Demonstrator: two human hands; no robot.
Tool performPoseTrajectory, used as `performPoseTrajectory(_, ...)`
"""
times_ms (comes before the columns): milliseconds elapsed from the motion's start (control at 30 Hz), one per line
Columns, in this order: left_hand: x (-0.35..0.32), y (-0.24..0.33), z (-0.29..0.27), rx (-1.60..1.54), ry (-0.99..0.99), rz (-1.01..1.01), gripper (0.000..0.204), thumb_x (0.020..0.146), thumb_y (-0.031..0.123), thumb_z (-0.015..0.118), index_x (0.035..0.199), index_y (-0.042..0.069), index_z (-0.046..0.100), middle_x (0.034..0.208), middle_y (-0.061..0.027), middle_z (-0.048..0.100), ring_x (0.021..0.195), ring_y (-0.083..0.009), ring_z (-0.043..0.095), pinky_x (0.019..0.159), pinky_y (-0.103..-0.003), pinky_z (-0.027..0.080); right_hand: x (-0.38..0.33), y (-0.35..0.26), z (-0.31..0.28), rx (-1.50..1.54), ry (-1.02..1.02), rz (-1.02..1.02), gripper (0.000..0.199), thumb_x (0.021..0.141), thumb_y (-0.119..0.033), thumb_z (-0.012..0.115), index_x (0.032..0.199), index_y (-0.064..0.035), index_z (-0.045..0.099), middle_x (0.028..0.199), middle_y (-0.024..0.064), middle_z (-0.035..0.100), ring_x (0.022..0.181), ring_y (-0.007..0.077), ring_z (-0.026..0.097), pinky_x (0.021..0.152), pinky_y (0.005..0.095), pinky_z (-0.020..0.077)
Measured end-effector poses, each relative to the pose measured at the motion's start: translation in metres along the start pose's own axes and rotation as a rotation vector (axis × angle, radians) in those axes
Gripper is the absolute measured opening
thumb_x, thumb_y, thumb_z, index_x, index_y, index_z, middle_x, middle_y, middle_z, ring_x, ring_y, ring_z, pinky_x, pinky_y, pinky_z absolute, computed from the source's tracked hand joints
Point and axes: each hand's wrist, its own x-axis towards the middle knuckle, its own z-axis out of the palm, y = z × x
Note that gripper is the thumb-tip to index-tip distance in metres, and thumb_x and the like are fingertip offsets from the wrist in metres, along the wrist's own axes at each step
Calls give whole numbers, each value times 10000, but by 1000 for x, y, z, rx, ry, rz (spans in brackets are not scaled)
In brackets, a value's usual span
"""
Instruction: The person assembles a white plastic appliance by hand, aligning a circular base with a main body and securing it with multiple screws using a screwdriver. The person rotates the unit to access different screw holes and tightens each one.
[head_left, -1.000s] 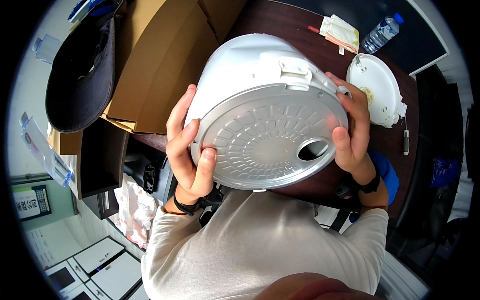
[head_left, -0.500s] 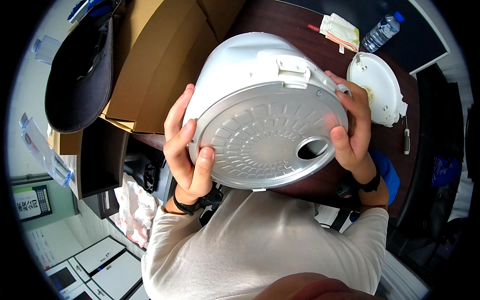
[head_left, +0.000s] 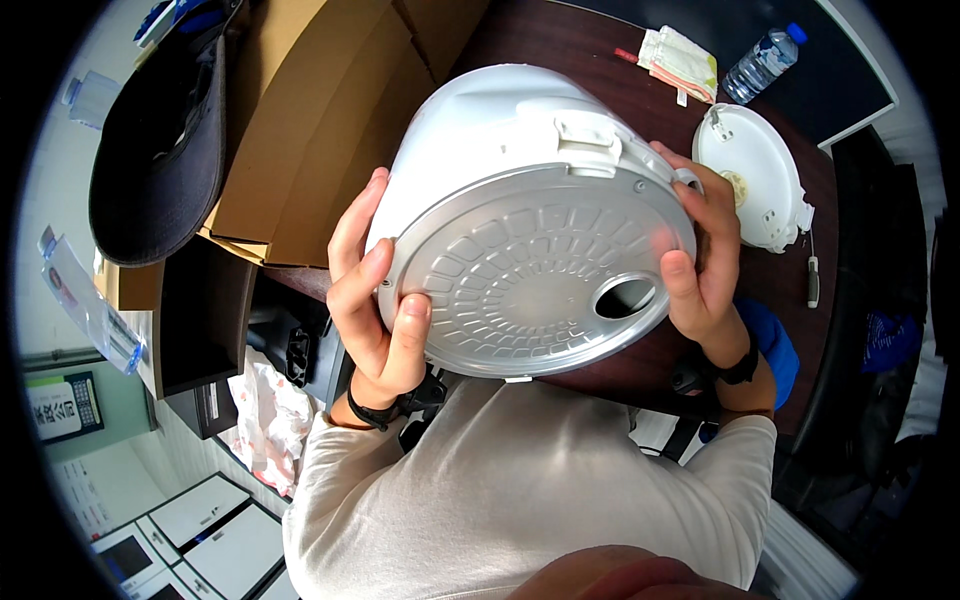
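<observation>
Between my two hands a white rounded appliance, which looks like a rice cooker, is held tilted with its top toward me. That face is a silver embossed metal plate with a round hole near its lower right. A white latch or hinge piece sits on the far rim. My left hand grips the left side, thumb on the plate's edge. My right hand grips the right side, thumb over the rim and fingers behind. On the table to the right lies a white round cover, inner side up.
A screwdriver lies below the cover. Farther back are a folded cloth and a water bottle. Cardboard boxes and a dark cap stand at left. Something blue is beside my right forearm.
Almost nothing differs. Both hands keep the same hold on the rice cooker, with only a very slight shift of the fingers.
</observation>
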Motion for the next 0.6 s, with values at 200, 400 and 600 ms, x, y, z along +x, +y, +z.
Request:
performPoseTrajectory(200,-1,-1,-2,3,-8,-1,409,953,169,518,1355,161,443,1461,-335,328,1372,-484,345,1104,-556,298,1,-1,0,-6,-30,-17,437,951,-222,565,1319,-5,472,1374,271,460,1218,329,496,1038,408,378)
performPoseTrajectory(400,0,-5,-1,-29,14,-1,419,955,182,524,1367,170,446,1463,-334,326,1371,-472,350,1097,-545,313,2,2,1,12,-47,-19,470,946,-205,564,1345,11,441,1391,273,425,1236,337,475,1053,415,363)
performPoseTrajectory(600,3,-7,0,-54,22,-47,424,957,210,523,1369,146,445,1465,-332,330,1367,-448,363,1100,-521,321,2,1,2,14,-59,16,512,943,-207,566,1374,18,406,1404,265,397,1258,334,440,1070,420,337)
